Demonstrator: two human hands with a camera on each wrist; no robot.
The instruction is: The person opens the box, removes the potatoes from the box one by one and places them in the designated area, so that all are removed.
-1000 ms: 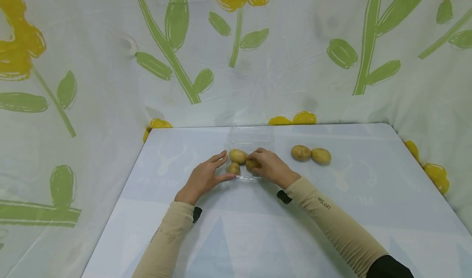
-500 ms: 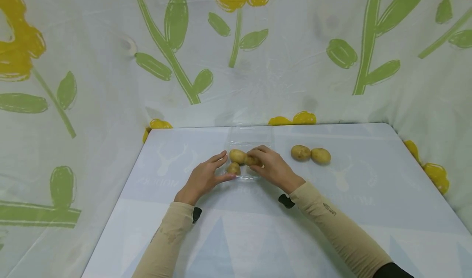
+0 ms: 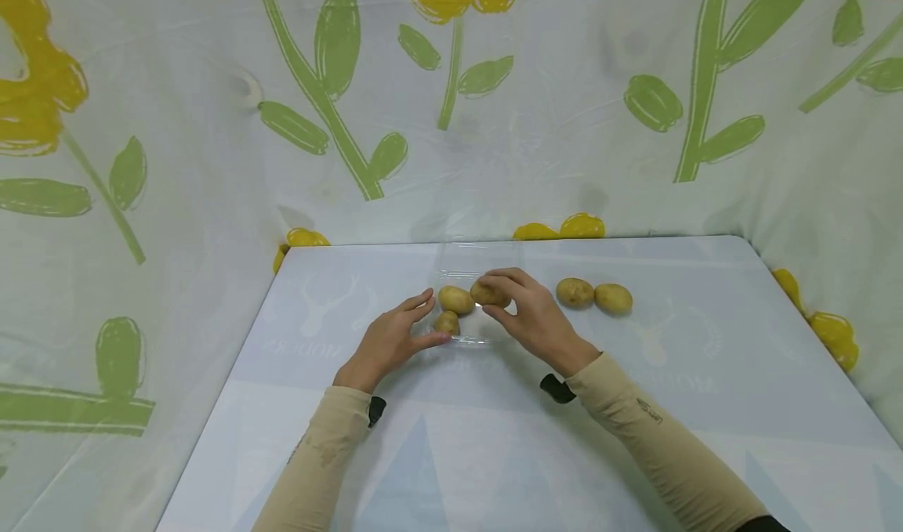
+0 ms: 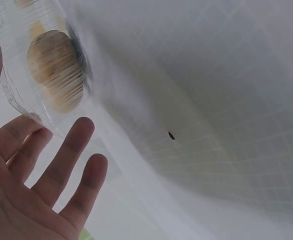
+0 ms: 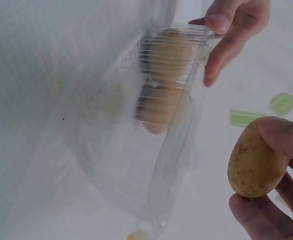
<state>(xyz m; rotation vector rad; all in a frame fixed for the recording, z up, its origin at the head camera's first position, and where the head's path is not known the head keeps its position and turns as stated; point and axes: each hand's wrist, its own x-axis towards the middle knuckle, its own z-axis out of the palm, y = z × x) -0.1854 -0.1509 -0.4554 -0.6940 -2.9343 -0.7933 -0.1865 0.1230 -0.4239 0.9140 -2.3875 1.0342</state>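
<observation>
Between the thumb and fingertips of my right hand [image 3: 539, 320] is a potato [image 5: 256, 160], held above the right half of a clear plastic clamshell box [image 3: 474, 339]. In the right wrist view this potato is apart from the box. Two more potatoes, one farther back [image 3: 455, 300] and one nearer [image 3: 447, 323], lie in the box's left side. My left hand [image 3: 391, 342] rests against the box's left side, thumb at the near corner and fingers mostly straight and spread. The left wrist view shows the potatoes [image 4: 56, 60] through the ribbed wall.
On the white table [image 3: 451, 454], right of the box, lie two potatoes side by side, one left [image 3: 574, 292] and one right [image 3: 614, 299]. The box's open lid [image 3: 481, 258] reaches to the table's back edge. A flower-print curtain [image 3: 564, 124] hangs behind.
My right hand has lifted the potato up from inside the box, moving slightly back and to the right. My left hand stays in place, and the other potatoes have not visibly moved.
</observation>
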